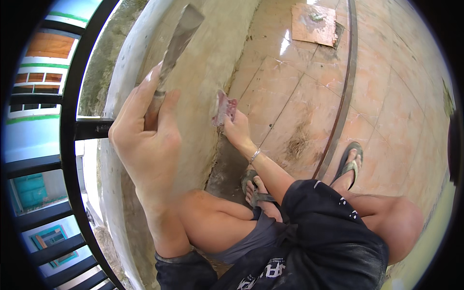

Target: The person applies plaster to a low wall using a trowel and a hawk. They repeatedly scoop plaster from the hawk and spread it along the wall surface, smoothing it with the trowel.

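At left, over the pale plastered wall [211, 50], the left hand [147, 137] has its fingers closed around the short brown handle [151, 119] of a grey, flat metal scraper [181, 37], whose blade points upward. I judge it light and stiff; the handle is the safer hold, because the edge may be sharp. Close against the wall's right side, the right hand [236, 129] pinches a small reddish, plaster-smeared flat piece [224, 109]; whether it touches the wall, I cannot tell. It seems light, perhaps slippery where wet, best held by its near end. Farther right of the wall, a square light-brown board [303, 35] carries a greyish lump [316, 17], probably soft.
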The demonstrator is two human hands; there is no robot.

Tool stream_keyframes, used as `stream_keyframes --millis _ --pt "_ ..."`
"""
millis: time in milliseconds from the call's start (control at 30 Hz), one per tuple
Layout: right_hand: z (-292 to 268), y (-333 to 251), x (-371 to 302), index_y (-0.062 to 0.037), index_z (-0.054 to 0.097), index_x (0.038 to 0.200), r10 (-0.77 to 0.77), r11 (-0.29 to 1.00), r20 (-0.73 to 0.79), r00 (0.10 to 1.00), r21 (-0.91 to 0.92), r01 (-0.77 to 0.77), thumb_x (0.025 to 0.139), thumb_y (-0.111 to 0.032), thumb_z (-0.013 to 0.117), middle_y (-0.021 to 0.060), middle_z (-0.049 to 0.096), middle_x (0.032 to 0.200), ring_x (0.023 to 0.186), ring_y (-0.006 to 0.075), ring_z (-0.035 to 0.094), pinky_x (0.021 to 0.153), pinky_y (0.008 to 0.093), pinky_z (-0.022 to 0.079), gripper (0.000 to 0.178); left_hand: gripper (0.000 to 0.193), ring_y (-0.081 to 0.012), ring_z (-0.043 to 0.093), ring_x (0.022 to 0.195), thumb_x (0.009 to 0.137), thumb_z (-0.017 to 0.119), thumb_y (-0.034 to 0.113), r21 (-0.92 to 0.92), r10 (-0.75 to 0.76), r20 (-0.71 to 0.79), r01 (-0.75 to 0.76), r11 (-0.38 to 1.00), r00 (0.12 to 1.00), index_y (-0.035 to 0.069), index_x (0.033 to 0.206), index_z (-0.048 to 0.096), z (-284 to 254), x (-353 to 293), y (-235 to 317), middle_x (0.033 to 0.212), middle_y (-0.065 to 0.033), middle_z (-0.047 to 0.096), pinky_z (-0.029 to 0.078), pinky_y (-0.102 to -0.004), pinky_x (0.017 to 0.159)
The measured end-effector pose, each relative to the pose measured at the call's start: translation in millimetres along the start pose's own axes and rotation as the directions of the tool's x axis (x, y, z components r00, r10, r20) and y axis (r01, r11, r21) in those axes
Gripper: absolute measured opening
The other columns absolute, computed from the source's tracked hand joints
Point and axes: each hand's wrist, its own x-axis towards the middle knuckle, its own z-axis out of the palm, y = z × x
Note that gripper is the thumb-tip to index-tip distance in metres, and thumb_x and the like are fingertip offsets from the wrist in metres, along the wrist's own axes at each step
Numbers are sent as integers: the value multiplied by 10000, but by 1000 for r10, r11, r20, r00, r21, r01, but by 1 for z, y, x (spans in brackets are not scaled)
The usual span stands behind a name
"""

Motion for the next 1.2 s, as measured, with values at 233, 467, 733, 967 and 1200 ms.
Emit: stream_keyframes --millis 233,467,733,967,1200 --pt "54 -13 -49 61 639 1229 -199 893 251 947 -350 281 1043 -265 522 293 719 860 793 474 715 711 526 556 394 393 -26 311 596 899 796 51 -62 66 -48 -69 996 997 -4 1283 733 1 14 7 688 84 421 239 -240 542" --pt "-3 -41 -8 23 606 1323 -4 985 49 999 -171 12 1046 -222 488 278 721 848 816 510 691 789 564 544 388 369 -44 323 592 893 780 28 -85 65 -94 -73 994 993 -29 1255 736 0 10 32 653 69 409 263 -253 544" --pt "13 17 -32 32 635 1210 99 992 277 956 -105 -73 968 -175 538 316 699 997 991 497 671 825 564 510 333 451 -22 437 666 935 805 139 176 -104 -114 123 977 988 -73 1316 688 -14 -4 34 840 27 661 344 -204 584" --pt "7 -28 47 23 539 1372 40 974 0 999 -222 -39 961 -140 512 348 687 921 912 525 674 849 605 510 444 433 -47 256 619 935 805 128 282 -106 -211 164 945 972 -70 1304 693 -17 -11 42 705 92 381 176 -264 545" --pt "6 2 38 35 582 1369 6 988 202 979 -151 25 982 -179 536 325 677 858 857 527 668 784 597 510 444 432 -49 252 619 934 809 146 382 -118 -198 187 905 973 -54 1302 703 -1 2 39 699 88 344 169 -271 549"
